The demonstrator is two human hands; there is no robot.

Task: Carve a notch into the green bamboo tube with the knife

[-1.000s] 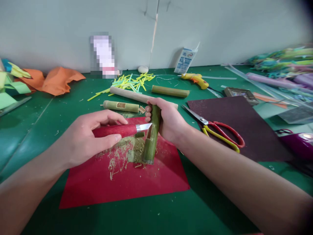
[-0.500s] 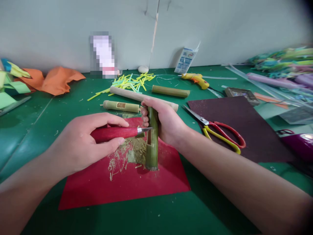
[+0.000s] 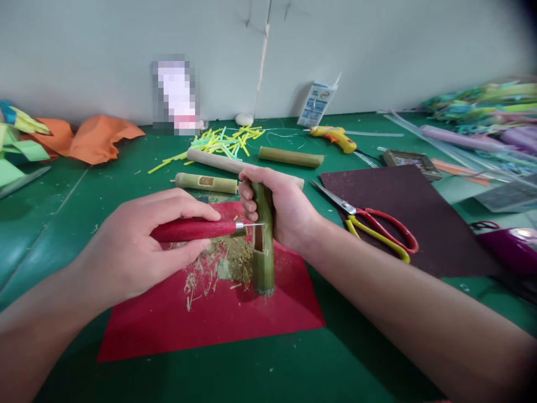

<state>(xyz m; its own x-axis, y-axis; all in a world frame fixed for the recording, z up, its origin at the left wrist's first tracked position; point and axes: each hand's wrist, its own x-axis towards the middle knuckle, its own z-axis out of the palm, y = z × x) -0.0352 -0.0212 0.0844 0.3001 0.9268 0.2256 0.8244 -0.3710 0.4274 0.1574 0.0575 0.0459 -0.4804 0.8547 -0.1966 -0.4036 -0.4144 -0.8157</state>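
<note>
My left hand (image 3: 136, 246) is closed around the red handle of a carving knife (image 3: 197, 230). Its thin blade points right and lies at the upper end of a notch in an upright green bamboo tube (image 3: 264, 271). Wrapped round the tube's upper part is my right hand (image 3: 289, 210). The tube's lower end rests on a red sheet (image 3: 176, 324), where bamboo shavings (image 3: 239, 260) are strewn to the left. Behind my hands lies a paler bamboo tube (image 3: 229, 185) with a rectangular opening cut in its side.
To the right, scissors (image 3: 380, 232) lie partly on a dark sheet (image 3: 444, 240). Farther back are a wooden rod (image 3: 213, 159), another bamboo piece (image 3: 291, 157), cut yellow straws (image 3: 218, 140) and a yellow glue gun (image 3: 335, 138). Crumpled orange paper (image 3: 96, 137) sits at left.
The knife has rolled so its blade now shows nearly edge-on. The green tube has shifted slightly right, and more of its notch shows. Both hands keep their holds.
</note>
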